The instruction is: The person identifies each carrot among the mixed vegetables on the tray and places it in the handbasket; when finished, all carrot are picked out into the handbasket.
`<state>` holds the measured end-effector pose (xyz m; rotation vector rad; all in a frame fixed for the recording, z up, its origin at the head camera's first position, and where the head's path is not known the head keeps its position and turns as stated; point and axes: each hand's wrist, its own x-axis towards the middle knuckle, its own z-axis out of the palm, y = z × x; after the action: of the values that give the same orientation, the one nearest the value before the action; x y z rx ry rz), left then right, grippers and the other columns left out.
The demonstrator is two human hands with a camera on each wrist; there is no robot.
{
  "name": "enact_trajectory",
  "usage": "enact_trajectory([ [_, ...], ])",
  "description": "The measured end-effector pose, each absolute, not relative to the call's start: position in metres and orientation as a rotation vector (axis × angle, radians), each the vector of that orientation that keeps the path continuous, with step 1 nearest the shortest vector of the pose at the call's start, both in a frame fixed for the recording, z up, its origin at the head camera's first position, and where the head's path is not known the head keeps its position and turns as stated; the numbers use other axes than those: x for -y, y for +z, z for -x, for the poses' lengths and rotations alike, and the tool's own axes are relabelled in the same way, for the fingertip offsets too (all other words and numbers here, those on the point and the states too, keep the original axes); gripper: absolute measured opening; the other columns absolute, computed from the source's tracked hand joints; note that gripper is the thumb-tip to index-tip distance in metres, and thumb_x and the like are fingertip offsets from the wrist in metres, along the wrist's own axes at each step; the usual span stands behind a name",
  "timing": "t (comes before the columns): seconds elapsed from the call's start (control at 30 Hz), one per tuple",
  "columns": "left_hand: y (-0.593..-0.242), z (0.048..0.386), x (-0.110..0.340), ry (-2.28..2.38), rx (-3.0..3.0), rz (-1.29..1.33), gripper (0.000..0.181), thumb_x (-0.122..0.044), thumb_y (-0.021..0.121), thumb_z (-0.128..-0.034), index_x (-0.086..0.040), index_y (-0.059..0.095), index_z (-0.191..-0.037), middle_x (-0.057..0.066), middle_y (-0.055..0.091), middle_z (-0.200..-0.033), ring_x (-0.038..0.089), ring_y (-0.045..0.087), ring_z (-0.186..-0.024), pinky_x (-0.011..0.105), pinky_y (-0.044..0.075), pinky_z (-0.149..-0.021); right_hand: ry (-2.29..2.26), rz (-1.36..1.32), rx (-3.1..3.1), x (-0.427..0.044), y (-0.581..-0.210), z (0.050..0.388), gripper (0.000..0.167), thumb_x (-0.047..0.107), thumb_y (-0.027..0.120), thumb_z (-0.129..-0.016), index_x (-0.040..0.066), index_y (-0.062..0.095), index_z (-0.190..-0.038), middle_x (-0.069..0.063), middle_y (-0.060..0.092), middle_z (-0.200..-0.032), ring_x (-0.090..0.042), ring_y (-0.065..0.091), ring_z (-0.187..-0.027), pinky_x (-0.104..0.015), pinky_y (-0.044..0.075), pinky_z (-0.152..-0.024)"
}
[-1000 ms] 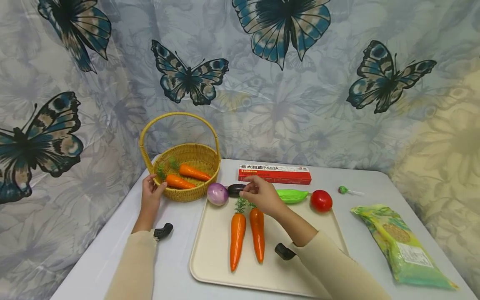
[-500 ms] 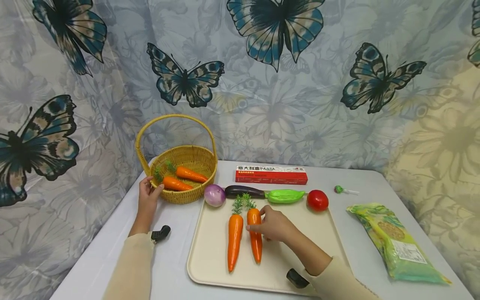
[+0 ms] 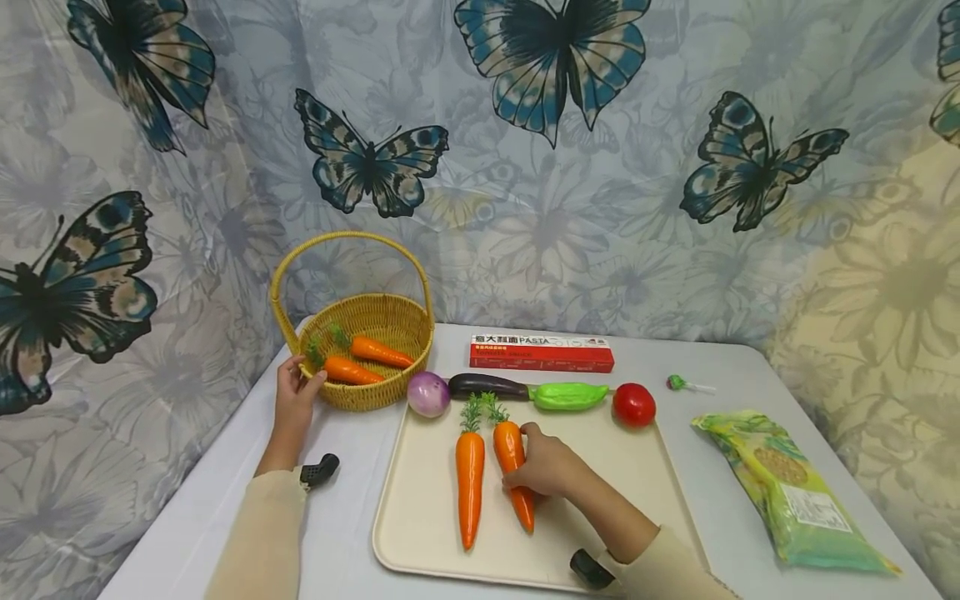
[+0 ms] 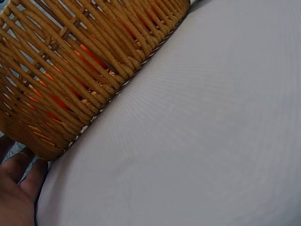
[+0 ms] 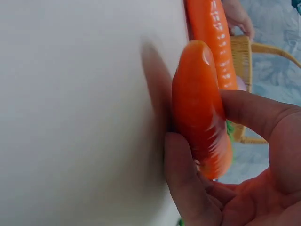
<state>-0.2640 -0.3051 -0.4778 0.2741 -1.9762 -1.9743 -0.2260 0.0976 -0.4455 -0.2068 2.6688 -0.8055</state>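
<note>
Carrot [image 3: 509,450] is pinched by the right hand [image 3: 551,465], another carrot [image 3: 470,487] remaining, two carrots [image 3: 354,370] already in the ten-o'clock basket [image 3: 388,317] gripped by the left hand [image 3: 294,398].

Glare glints on the carrot [image 5: 196,94], its shadow [image 5: 156,75] soft.

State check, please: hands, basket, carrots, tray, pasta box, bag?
Basket: upright, two carrots inside
Left hand: holding basket rim
Tray: flat, partly covered
Right tray carrot: gripped
Right hand: gripping that carrot
Left tray carrot: lying on tray
Pasta box: lying flat, looks closed
Bag: lying down, looks filled, seal unclear
</note>
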Motion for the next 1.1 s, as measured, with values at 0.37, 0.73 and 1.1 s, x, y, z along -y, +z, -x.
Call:
enact_trajectory([
  [0.37, -0.465, 0.258, 0.303, -1.985, 1.970, -0.284, 0.054, -0.014, 0.055, -0.0988, -0.008, 0.022, -0.141, 0.016, 0.009, -0.160, 0.026, 0.015, -0.145, 0.043, 0.019, -0.115, -1.127, 0.212, -2.515, -0.106, -0.431, 0.231, 0.082, 0.009, 0.083, -0.074, -0.001, 0.036, -0.139, -0.012, 0.054, -0.084, -0.022, 0.058, -0.060, -0.034, 0.055, -0.052],
  [0.73, -0.467, 0.259, 0.306, -1.988, 1.966, -0.276, 0.055, -0.016, 0.057, -0.0986, -0.008, 0.022, -0.141, 0.016, 0.008, -0.160, 0.027, 0.014, -0.145, 0.043, 0.018, -0.115, -1.264, 0.295, -2.438, -0.091, -0.401, 0.260, 0.074, 0.006, 0.081, -0.077, 0.000, 0.038, -0.137, -0.015, 0.056, -0.094, -0.025, 0.063, -0.073, -0.039, 0.057, -0.053],
  [1.1, -0.469, 0.260, 0.302, -2.003, 1.957, -0.282, 0.055, -0.016, 0.058, -0.0979, -0.009, 0.024, -0.141, 0.016, 0.011, -0.159, 0.028, 0.016, -0.145, 0.043, 0.020, -0.115, -1.158, 0.420, -2.394, -0.052, -0.387, 0.300, 0.072, 0.014, 0.085, -0.076, 0.002, 0.042, -0.133, -0.015, 0.054, -0.100, -0.025, 0.064, -0.080, -0.044, 0.058, -0.059],
])
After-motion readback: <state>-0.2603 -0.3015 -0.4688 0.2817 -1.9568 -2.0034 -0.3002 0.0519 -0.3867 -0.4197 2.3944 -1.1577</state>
